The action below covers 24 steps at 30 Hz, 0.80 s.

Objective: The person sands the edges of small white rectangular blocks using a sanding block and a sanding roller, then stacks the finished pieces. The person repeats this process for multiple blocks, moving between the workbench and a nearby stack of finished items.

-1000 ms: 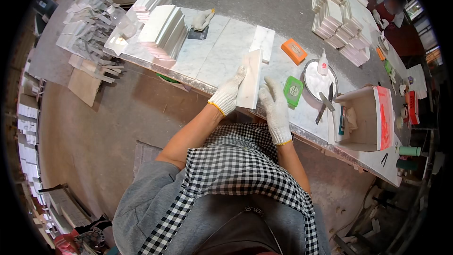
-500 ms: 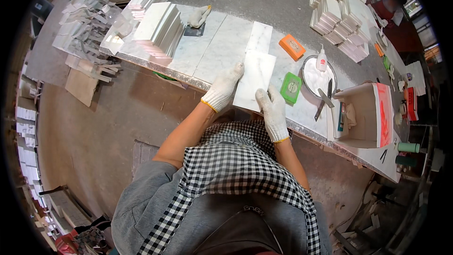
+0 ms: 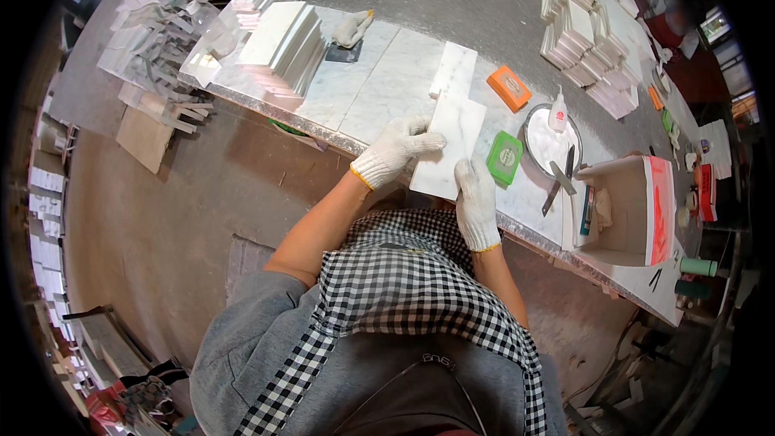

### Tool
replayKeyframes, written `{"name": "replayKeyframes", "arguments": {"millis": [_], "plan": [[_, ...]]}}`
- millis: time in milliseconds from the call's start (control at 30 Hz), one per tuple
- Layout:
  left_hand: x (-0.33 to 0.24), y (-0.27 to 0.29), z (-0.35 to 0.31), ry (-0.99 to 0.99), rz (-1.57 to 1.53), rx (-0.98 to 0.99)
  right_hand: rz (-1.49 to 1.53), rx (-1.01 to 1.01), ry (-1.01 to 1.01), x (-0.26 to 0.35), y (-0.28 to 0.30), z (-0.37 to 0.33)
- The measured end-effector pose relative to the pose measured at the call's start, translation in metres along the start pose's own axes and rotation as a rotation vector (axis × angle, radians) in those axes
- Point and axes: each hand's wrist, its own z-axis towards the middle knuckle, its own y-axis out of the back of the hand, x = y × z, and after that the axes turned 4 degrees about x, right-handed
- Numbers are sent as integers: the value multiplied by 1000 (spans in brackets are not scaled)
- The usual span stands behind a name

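A white marble tile (image 3: 452, 139) with faint grey veins is held at the bench's near edge. My left hand (image 3: 395, 149), in a white knit glove, grips its left side, the thumb lying over the face. On the tile's lower right edge my right hand (image 3: 476, 203), gloved alike, is closed with the thumb on the face. Just beyond lies another marble tile (image 3: 454, 69), flat on the bench and partly covered by the held one. A green block (image 3: 504, 157) rests to the right of the held tile, and an orange block (image 3: 508, 88) lies farther back.
A round bowl of white powder (image 3: 546, 143) holds a small bottle (image 3: 558, 111), with flat metal blades (image 3: 563, 178) at its rim. To the right stands an open cardboard box (image 3: 622, 238). Stacked tiles (image 3: 278, 44) rise at left, more (image 3: 593, 40) at back right. A glove (image 3: 353, 28) lies behind.
My left hand has shifted its grip, its thumb now reaching farther over the tile's face. The right hand has slid slightly along its edge. The whole view has shifted a little.
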Motion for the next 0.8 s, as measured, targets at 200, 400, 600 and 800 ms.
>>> {"name": "replayKeyframes", "arguments": {"millis": [200,400,600,800], "plan": [[-11,1,-2,10,33,-16,-70,32,18,-3,3,-4],[6,23,22,-92,26,-60,-148,70,2,-7,1,-13],[8,26,32,-144,53,-167,-120,49,-42,-6,-1,-18],[17,14,30,7,-332,-213,-26,8,16,-3,-4,-17]]}}
